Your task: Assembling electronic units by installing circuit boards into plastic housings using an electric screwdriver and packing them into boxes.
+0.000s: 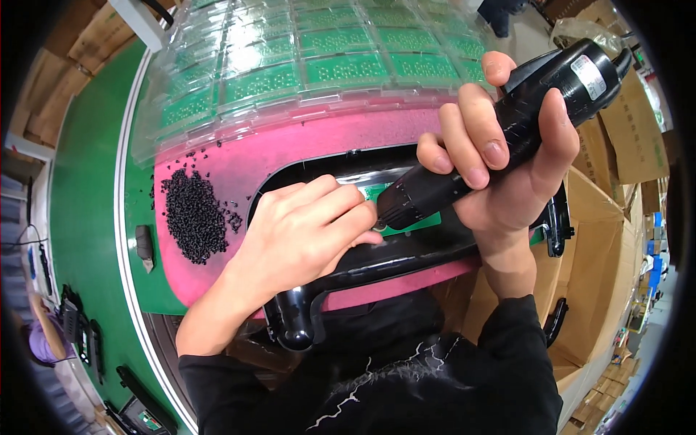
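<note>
My right hand (507, 163) is wrapped round a black electric screwdriver (464, 156), which slants down to the left. Its nose meets a green circuit board (417, 224) inside a black plastic housing (391, 257) with a rounded arm at each end. Close beside that nose, my left hand (301, 228) is closed, thumb and fingers pinched together over the board. Whatever they pinch is hidden, as is the tool's tip. The housing lies on a pink mat (319, 141). A heap of small black screws (194, 217) sits on the mat left of my left hand.
Clear plastic trays of green boards (319, 65) cover the table's far side. A small dark grey object (145, 246) lies on the green surface. At right stands an open cardboard box (598, 290). More black housings (141, 406) lie lower left, near another person (45, 342).
</note>
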`<state>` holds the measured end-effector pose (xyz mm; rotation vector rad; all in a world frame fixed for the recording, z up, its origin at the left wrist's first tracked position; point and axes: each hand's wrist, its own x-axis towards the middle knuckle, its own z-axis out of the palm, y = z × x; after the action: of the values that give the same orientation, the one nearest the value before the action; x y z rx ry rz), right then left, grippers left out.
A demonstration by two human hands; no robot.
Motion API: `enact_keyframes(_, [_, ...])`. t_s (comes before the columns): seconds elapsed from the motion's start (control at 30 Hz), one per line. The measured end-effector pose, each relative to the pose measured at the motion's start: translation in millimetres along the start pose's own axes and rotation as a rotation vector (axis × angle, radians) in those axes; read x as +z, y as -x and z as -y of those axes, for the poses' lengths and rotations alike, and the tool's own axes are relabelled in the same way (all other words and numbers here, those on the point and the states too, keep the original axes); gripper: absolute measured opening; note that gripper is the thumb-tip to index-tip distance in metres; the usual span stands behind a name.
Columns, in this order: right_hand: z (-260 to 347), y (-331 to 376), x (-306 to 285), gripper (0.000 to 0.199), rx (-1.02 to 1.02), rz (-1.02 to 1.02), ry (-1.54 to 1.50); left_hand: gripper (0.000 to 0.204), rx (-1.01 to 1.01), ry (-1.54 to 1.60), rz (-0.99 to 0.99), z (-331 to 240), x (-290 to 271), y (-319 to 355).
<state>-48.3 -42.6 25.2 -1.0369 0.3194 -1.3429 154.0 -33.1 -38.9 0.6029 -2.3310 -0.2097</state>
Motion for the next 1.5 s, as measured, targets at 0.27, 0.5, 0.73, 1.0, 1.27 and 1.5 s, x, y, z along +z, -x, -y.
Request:
enact_keyframes(0.27, [5,6,0,0.041,-0.020,-0.048,0.029,0.016,-0.040,0.071,-0.122,-2,-1,1])
enact_keyframes(0.5, [10,13,-7,0.041,-0.219,0.037,-0.020,0.006,-0.386,0.521,-0.177,0,5,5])
enact_keyframes(0.73, [19,20,-1,0.039,-0.276,0.114,-0.063,0.014,-0.324,0.472,-0.077,-2,3,2])
enact_keyframes(1.0, [8,23,1,0.042,-0.296,0.196,0.007,0.014,-0.272,0.482,-0.072,-3,2,3])
enact_keyframes(1.27, [-1,21,0,0.047,-0.396,0.301,0.040,0.013,-0.455,0.715,0.143,-5,-3,1])
enact_keyframes(1.5, [40,22,-19,0.048,-0.322,0.330,0.348,0.009,-0.370,0.435,0.115,-2,2,-1])
